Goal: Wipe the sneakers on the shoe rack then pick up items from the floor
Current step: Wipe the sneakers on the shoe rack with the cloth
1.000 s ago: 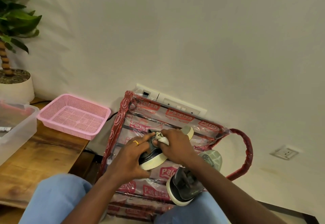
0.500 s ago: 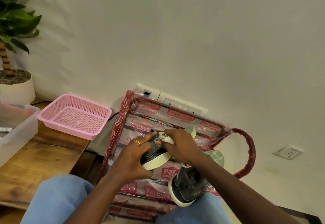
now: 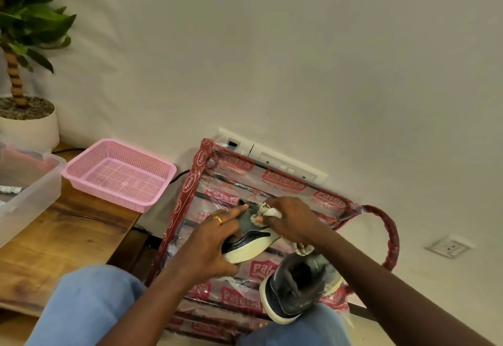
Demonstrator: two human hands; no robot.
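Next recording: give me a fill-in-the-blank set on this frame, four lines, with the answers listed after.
1. The right hand pinches a crumpled ____ against the sneaker that the left hand holds.
2. The mesh basket on the wooden table is ____.
3. The left hand wears a gold ____.
4. The second sneaker lies on the plastic-wrapped ____.

Answers: cloth; pink; ring; shoe rack.

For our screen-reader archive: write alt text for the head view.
A left hand grips a dark sneaker by its cream sole while the right hand presses a white cloth to it, at a plastic-wrapped shoe rack. A second sneaker sits nearer.
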